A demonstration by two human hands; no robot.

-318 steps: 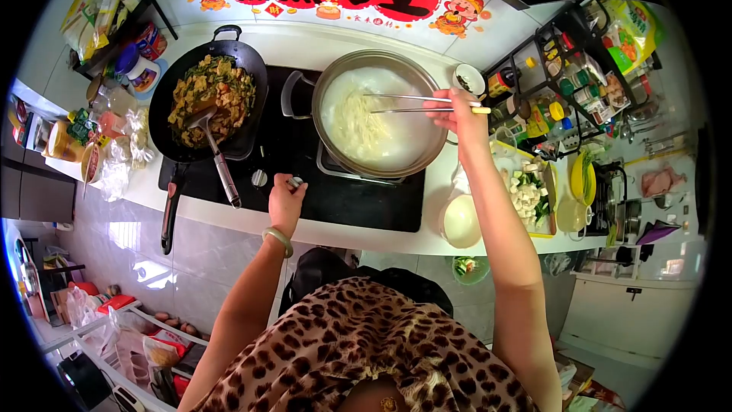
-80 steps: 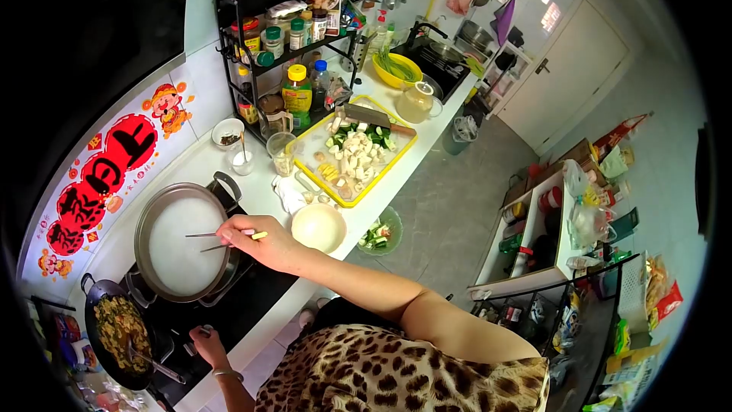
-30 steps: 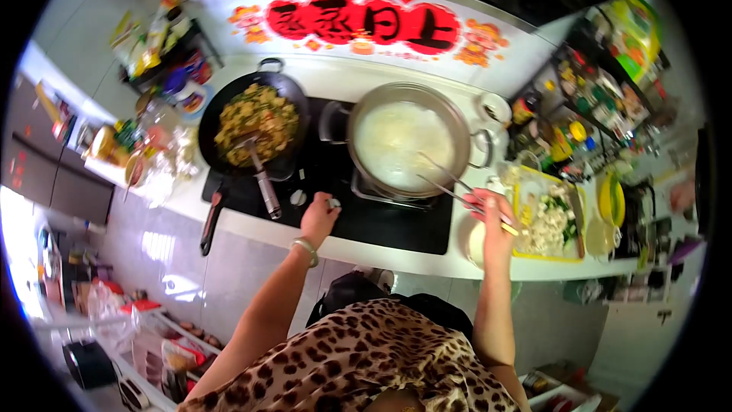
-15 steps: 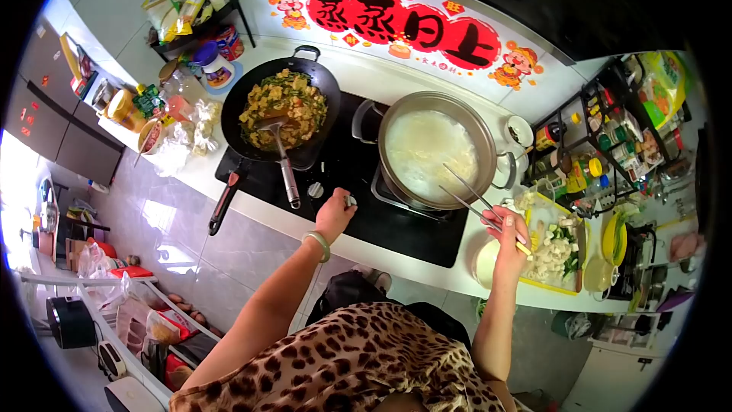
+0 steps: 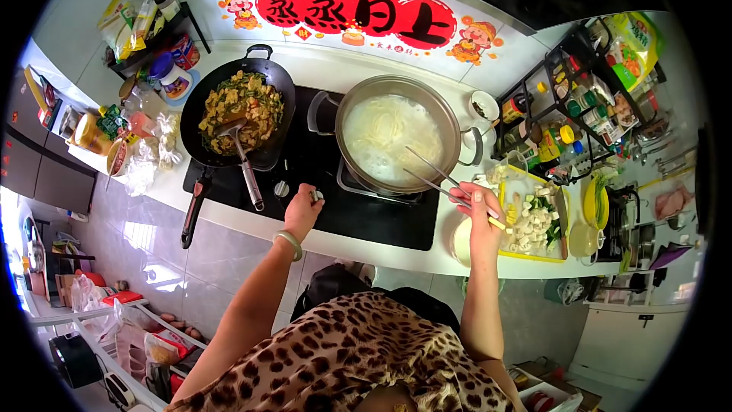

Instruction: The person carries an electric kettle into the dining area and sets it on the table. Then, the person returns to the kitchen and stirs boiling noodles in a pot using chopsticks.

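My left hand point(image 5: 303, 210) has its fingers closed round a stove knob point(image 5: 316, 196) at the front of the black cooktop point(image 5: 358, 223). In my right hand point(image 5: 480, 208) is a pair of chopsticks point(image 5: 438, 181), their tips apart over the near right side of a large pot point(image 5: 459, 118). Pale noodles point(image 5: 387, 128) lie in cloudy, foamy liquid inside that pot. Left of it sits a black wok point(image 5: 287, 103) with cooked food point(image 5: 244, 107) of yellow and green pieces. A metal spatula point(image 5: 242, 154) rests in the wok, its handle toward me.
A yellow-edged tray point(image 5: 526, 257) with chopped white and green food stands on the right counter, beside a pale bowl point(image 5: 460, 243). Behind it rises a black rack point(image 5: 576, 69) of bottles. The wok handle point(image 5: 194, 210) juts past the counter's front edge. Jars and bags crowd the left.
The view has shifted, so the stove appears farther left. Noodles show more clearly in the pot. My left hand stays on the knob, and the chopsticks remain over the pot.
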